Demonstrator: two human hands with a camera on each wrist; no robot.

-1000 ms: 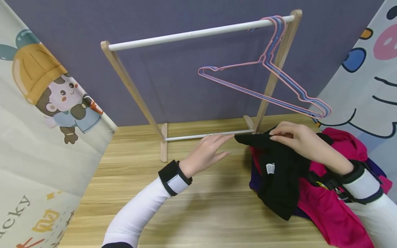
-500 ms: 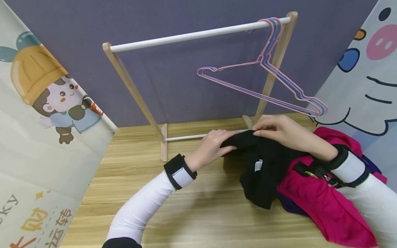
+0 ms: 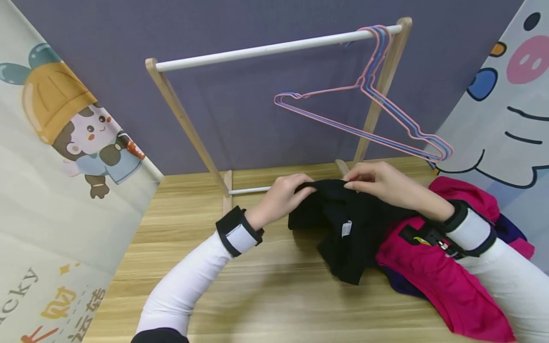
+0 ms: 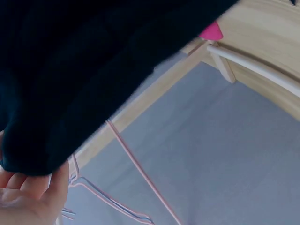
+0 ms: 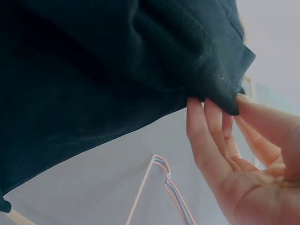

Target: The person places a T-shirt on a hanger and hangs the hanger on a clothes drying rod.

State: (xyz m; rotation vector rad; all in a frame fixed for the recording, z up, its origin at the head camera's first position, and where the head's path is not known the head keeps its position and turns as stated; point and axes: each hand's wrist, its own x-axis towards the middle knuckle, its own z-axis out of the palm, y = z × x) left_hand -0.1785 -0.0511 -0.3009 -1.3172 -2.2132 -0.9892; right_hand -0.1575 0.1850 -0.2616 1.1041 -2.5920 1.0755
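Note:
A black garment with a small white label hangs between both hands in the head view, its lower part trailing onto the wooden surface. The left hand pinches its upper left edge between thumb and fingers. Farther right along the same edge, the right hand pinches the cloth with thumb and fingertips. In the left wrist view, dark cloth covers much of the picture and hides some fingertips. From the right wrist, the thumb and fingers show at a corner of the cloth. What kind of garment it is, I cannot tell.
Behind the hands stands a rack with a white top rail and wooden posts. Several pink and blue hangers hang at its right end. Magenta clothing and dark purple cloth lie at the right, under the right forearm.
The left hand, first apart from the black garment, has taken hold of its edge. Both hands have drawn the garment leftward, off part of the magenta and purple pile.

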